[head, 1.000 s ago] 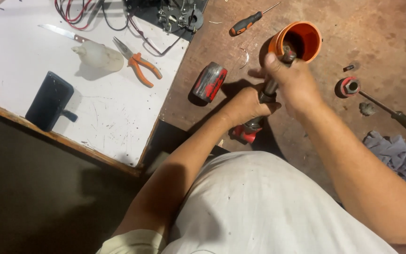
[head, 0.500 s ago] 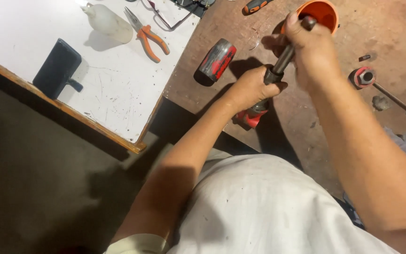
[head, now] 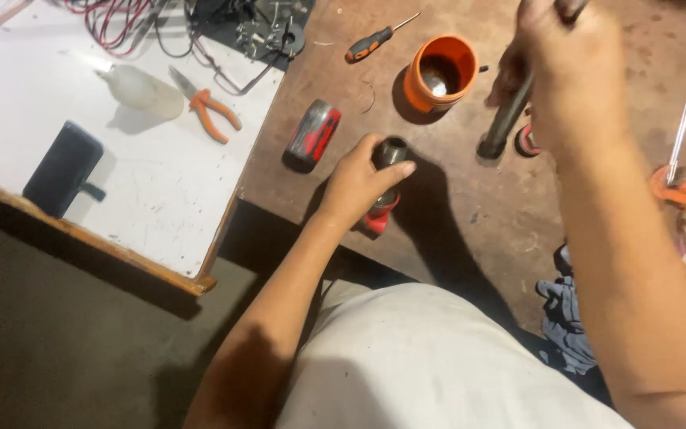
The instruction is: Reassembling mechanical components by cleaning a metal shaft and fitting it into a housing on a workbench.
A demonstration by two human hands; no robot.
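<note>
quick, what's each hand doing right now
Left hand: closed around a dark metal cylinder part with a red base.
Right hand: closed on a dark metal rod, lifted above the brown table.

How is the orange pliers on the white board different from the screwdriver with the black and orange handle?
The orange-handled pliers lie on the white board; the black-and-orange-handled screwdriver lies on the brown workbench. The pliers have two spread handles and short jaws; the screwdriver has one handle and a thin straight shaft. Both lie flat, untouched by either hand.
</note>
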